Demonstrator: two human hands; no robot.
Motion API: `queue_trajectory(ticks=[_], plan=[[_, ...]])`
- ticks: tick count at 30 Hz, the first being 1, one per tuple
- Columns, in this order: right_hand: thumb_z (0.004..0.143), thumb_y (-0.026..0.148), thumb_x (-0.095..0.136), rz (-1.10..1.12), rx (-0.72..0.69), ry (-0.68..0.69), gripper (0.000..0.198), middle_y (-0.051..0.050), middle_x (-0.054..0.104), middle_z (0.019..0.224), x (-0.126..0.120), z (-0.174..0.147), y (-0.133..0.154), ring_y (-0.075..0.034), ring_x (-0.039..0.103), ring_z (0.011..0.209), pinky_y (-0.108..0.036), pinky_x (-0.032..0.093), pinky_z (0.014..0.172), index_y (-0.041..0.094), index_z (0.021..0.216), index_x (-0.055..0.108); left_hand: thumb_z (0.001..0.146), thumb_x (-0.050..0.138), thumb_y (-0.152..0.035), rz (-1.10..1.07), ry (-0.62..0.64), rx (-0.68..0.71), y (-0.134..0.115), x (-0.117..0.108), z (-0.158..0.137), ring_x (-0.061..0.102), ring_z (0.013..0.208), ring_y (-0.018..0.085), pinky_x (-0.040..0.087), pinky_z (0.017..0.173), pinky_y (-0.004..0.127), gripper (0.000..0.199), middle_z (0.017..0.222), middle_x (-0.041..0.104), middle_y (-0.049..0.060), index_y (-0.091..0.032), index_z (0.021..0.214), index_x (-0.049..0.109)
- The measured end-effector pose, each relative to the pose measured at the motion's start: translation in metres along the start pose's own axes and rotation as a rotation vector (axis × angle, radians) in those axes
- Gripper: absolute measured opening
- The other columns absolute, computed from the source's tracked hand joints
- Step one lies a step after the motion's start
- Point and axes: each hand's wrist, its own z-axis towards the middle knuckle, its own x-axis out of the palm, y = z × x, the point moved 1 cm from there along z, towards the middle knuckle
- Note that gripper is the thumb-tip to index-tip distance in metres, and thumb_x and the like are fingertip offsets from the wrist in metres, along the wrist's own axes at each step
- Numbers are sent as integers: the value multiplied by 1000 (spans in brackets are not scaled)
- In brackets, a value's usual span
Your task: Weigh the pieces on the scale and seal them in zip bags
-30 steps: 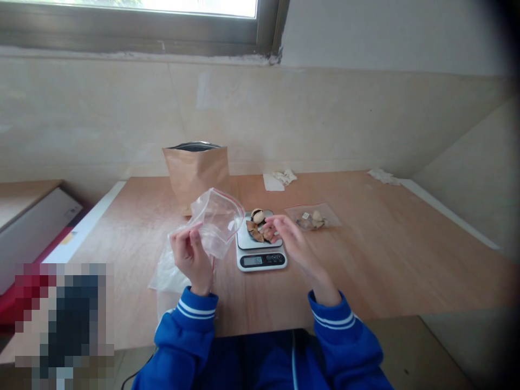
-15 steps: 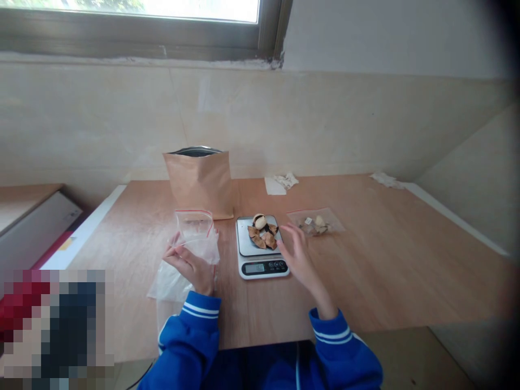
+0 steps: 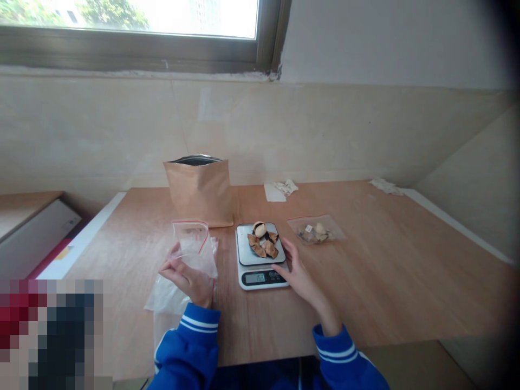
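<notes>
A white digital kitchen scale (image 3: 242,265) lies on the table in front of me, its small display lit. Dried brown pieces (image 3: 257,246) and a pale rounded piece (image 3: 260,229) rest on its platform. My right hand (image 3: 298,273) is at the scale's right edge, fingers apart, with the thumb over the button panel; it holds nothing. On the left, my left hand (image 3: 189,279) is closed on a clear zip bag (image 3: 190,238) with a red seal line. More clear plastic bags (image 3: 168,297) lie beneath that hand.
An open brown kraft pouch (image 3: 199,192) stands behind the bags. Right of the scale lies a filled clear zip bag (image 3: 317,230). Crumpled tissue (image 3: 286,187) and white paper (image 3: 274,193) lie near the wall, with another tissue (image 3: 385,187) farther right. A blurred-out area covers the lower left.
My right hand has come down and leftward to the scale's edge, its thumb now by the buttons. My left hand still holds the zip bag. The view has tilted up slightly.
</notes>
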Motion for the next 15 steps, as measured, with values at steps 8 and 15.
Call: queue_trajectory(ticks=[8,15], plan=[[78,29,69,141,42,5,61,-10,47,143,-6,6,-12,-24,45,133,-45,32,115,26,133,43,97,34,-45,28,20,-18,3,0,-1,57,110,19,45,93,37,24,122,59,12,-21,95,37],[80,27,66,141,77,37,59,-8,46,146,-10,10,-4,-25,46,133,-47,33,114,27,136,46,96,36,-41,-43,37,31,3,2,-1,58,107,17,42,96,38,20,116,62,8,-22,93,38]])
